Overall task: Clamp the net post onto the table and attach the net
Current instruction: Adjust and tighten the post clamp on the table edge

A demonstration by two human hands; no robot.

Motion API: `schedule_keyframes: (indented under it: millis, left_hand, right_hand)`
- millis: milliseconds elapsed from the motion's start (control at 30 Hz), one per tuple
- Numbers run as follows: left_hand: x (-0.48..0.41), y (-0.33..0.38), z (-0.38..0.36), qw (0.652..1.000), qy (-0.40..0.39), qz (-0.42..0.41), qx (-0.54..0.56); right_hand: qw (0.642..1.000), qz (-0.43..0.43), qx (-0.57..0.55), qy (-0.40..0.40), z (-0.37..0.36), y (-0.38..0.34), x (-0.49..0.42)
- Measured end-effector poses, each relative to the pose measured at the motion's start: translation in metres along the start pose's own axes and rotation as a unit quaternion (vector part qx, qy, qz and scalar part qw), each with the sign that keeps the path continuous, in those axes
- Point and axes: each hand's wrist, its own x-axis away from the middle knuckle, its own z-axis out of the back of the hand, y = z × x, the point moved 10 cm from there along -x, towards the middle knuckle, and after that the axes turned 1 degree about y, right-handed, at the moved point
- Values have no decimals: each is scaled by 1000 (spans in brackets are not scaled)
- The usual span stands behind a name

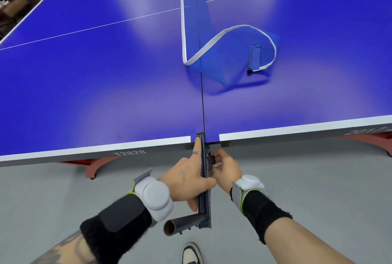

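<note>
Nearest the camera, at the bottom edge, the toe of a shoe (192, 254) stands on the grey floor (318, 179). Just above it the net post (204, 179) sticks out from the near edge of the table (95, 85), its dark bar lined up with the seam between the two table halves. Its tip sits at the gap in the white edge stripe, and a short open tube (182, 222) branches off to the left at the end closest to the camera.

Both forearms reach forward from below, each with a black wrist wrap and a grey sensor pod. Left hand (188, 179) lies along the left side of the post, wrapped around the bar, with the index finger stretched straight along it to the table's edge and the thumb pointing back toward the tube. Right hand (226, 167) is curled on the post's right side just under the table edge, fingertips pinching a small black knob (212, 159) on the clamp.

Farther out on the blue tabletop the net (222, 51) lies loose, its white-trimmed band folded into an S-shaped curve, running from the far edge down the middle seam. Its free end, with a dark end rod (253, 58), rests to the right of the seam, well apart from the post. Printed on the table's near rim is "T2828".
</note>
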Motion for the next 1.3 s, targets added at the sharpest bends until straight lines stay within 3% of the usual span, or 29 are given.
schedule_keyframes:
  millis: [200,400,700,1100,1300]
  left_hand:
    - [7,0,-4,999,-37,15,20]
    - [8,6,-4,999,-37,18,13]
    - [8,19,-5,1000,-29,-2,6]
    - [6,6,-2,1000,2,-23,19]
    - [8,7,-7,995,8,-24,95]
  right_hand:
    - [996,-2,-15,-90,0,11,-6]
    - [993,2,26,-116,-1,1,6]
    - [995,3,70,-69,0,-6,1]
    - [985,7,133,-105,-12,-11,-7]
    - [975,8,166,-150,-15,-14,-6]
